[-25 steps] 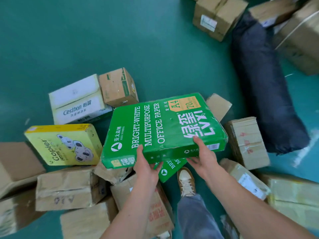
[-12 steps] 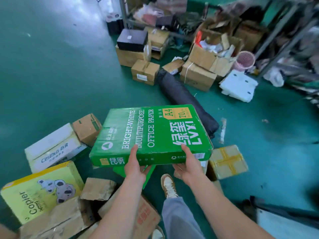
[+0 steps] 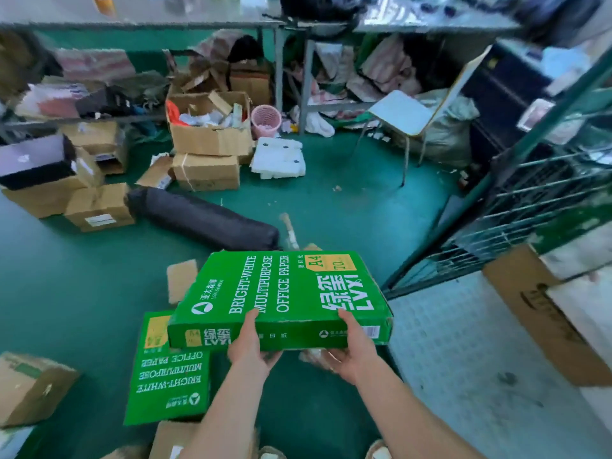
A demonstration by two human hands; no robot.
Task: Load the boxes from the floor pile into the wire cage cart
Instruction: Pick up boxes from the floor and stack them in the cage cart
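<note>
Holding a flat green box (image 3: 281, 293) of office paper level above the green floor (image 3: 66, 276), the left hand (image 3: 251, 346) and right hand (image 3: 354, 352) each grip its near edge, thumb on the top face and fingers curled beneath. The box hangs just left of the wire cage cart (image 3: 530, 200), on whose pale deck a brown carton (image 3: 543, 313) rests. A second green box (image 3: 169, 376) lies on the floor below the held one, to its left. A black roll (image 3: 205, 220) lies beyond.
</note>
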